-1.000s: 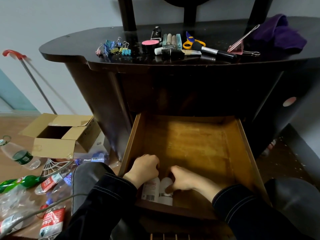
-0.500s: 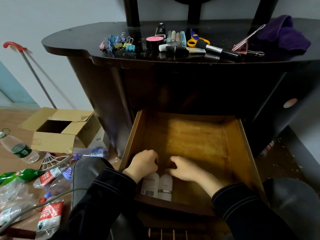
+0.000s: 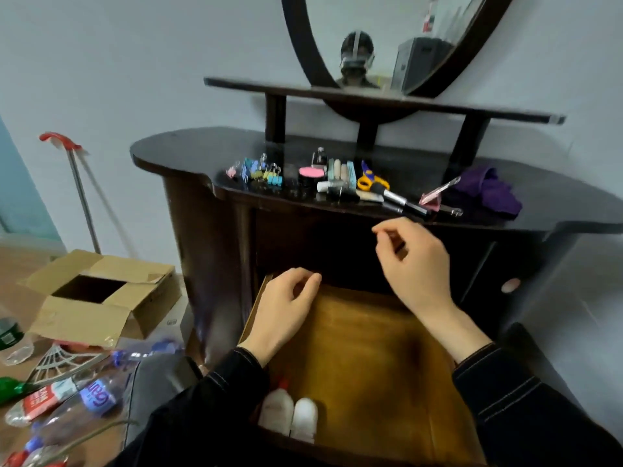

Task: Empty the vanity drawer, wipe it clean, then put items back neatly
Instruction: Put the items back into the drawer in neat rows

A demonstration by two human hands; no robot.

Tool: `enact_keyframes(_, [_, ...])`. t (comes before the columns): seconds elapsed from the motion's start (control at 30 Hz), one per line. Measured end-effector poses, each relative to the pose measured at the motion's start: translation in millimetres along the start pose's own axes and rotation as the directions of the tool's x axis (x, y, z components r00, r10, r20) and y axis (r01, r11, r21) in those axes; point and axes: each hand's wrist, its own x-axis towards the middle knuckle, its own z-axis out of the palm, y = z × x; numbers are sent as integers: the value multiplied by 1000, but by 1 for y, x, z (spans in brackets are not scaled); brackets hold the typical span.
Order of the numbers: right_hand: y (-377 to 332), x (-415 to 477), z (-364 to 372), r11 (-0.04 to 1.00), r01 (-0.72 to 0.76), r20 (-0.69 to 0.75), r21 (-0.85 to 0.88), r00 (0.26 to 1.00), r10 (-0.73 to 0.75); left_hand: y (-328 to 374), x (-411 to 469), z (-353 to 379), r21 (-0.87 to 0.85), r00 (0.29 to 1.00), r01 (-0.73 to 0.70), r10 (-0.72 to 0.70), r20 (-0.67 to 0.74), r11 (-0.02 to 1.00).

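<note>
— Drawer [image 3: 371,358]: how do we find it?
— Pulled out below the dark vanity top [image 3: 175,146]. Its wood floor is yellow-brown with darker patches, and two white bottles [image 3: 290,414] sit side by side in its near left corner.
— And our hands?
— Our left hand [image 3: 286,308] hovers over the drawer's far left corner, fingers loosely curled, grasping nothing. Our right hand [image 3: 413,261] is raised before the vanity's dark front, fingers relaxed, likewise holding nothing.
— On top?
— Clips [image 3: 259,171], scissors [image 3: 369,179], a purple cloth [image 3: 488,193].
</note>
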Motion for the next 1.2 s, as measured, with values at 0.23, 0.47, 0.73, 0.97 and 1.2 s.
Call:
enact_keyframes(0.23, [20, 83, -6, 980, -36, 191, -197, 979, 74, 78, 64, -30, -6, 964, -219, 215, -159, 976])
enact_keyframes(0.47, [37, 89, 8, 974, -127, 261, -188, 949, 174, 92, 136, -32, 261, 938, -274, 317, -140, 926])
enact_keyframes(0.73, [40, 94, 5, 973, -194, 313, -122, 923, 223, 67, 199, -31, 439, 983, -101, 158, -95, 893])
enact_keyframes(0.97, [34, 95, 4, 966, -176, 345, -187, 910, 232, 55, 203, -27, 409, 993, -109, 119, 1, 906])
enact_keyframes(1.2, [31, 105, 6, 960, -220, 348, -170, 898, 268, 53, 210, -29, 312, 999, -36, 27, 32, 949])
